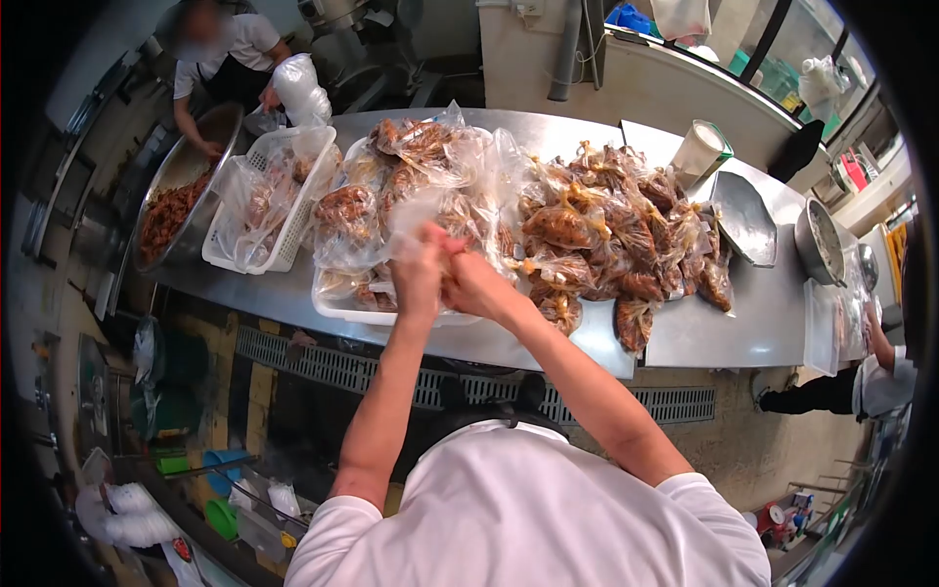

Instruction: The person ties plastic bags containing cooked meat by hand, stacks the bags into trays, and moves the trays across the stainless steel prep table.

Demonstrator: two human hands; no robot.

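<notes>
My left hand (419, 274) and my right hand (473, 286) are close together above the front of a white basket (344, 311). Both are closed around the gathered part of a clear plastic bag (416, 217), which is smeared by motion. The fingers partly hide one another, and what the bag contains is hard to make out. Beneath and behind my hands, the basket is heaped with clear bags of brown, sauced meat (346, 210). To the right lies a big pile of tied bags of the same food (606, 235), directly on the steel table (724, 328).
At the left stand a white perforated crate (288, 233) with bags and a large metal bowl (201, 196) of brown food, with a co-worker (230, 59) reaching into it. A metal tray (745, 217), a pot (820, 245) and a white tub (698, 149) are at the right, near another person (885, 377).
</notes>
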